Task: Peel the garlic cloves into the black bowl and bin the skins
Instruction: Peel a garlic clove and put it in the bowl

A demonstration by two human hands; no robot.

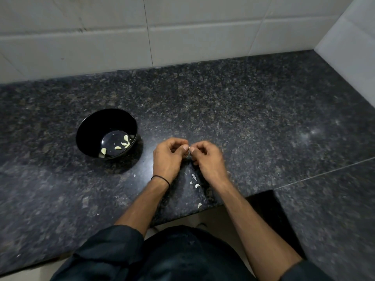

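Observation:
A black bowl (87,126) stands on the dark granite counter, left of my hands, with several peeled garlic cloves (118,148) in its bottom. My left hand (167,157) and my right hand (209,159) meet just above the counter, fingers curled. Between their fingertips they pinch a small garlic clove (189,148), of which only a pale sliver shows. Bits of white garlic skin (194,177) lie on the counter under and behind my wrists, and one larger piece (199,205) sits near the front edge.
The granite counter (243,110) runs back to a white tiled wall (182,31) and turns a corner on the right. Its front edge has a step-shaped cut-out (261,201) by my right forearm. No bin is in view.

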